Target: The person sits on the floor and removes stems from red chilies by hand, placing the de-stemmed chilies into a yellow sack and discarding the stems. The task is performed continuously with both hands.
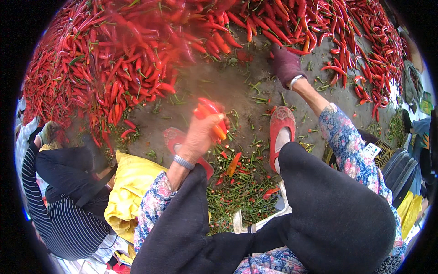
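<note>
Several red and orange chilli peppers point(213, 116) are gripped in my bare left hand point(205, 132), above the ground between my red shoes. My right hand point(286, 64), in a dark maroon glove, reaches out to the lower edge of the large heap of red chillies point(273, 20). Its fingertips are at a red chilli point(297, 51) there; whether they close on it cannot be told. Below my left hand, green stems and bits of chilli point(239, 195) cover the ground between my legs, with an orange-red chilli point(234, 163) lying on them.
A yellow sack point(137, 185) stands left of my left forearm. Beside it sits a person in a striped top point(72, 226), with a gloved hand near the heap. More chillies point(379, 51) spread along the upper right. Other people and a yellow sack point(410, 212) are at the right rim.
</note>
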### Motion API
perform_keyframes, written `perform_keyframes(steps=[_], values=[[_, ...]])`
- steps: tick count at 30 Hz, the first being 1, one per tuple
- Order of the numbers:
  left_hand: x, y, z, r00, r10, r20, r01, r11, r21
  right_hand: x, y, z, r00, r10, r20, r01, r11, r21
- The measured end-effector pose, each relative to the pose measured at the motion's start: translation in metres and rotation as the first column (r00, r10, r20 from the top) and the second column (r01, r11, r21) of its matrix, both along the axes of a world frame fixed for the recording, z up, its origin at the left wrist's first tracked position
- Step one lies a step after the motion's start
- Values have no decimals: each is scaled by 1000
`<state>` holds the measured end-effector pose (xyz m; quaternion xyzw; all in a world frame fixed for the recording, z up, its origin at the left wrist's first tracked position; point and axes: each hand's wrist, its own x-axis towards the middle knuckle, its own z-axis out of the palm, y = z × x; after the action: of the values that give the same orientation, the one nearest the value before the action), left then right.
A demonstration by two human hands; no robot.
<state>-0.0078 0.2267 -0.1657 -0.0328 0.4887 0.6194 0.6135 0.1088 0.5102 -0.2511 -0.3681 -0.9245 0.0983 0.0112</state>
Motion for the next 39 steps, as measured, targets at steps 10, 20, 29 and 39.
perform_keyframes(steps=[10,20,29,39], values=[[9,3,-3,953,-143,-268,132,990,-57,4,-125,79,849,-466,-249,-197,159,-967],[9,2,-2,749,-360,-556,231,929,-290,3,-123,89,930,-192,-313,-176,514,-839],[5,6,7,730,-384,-566,327,923,-204,-5,-89,81,953,97,-286,-302,341,-890],[6,7,10,908,-190,-374,127,974,-186,-26,68,9,999,8,-46,-14,992,-124]])
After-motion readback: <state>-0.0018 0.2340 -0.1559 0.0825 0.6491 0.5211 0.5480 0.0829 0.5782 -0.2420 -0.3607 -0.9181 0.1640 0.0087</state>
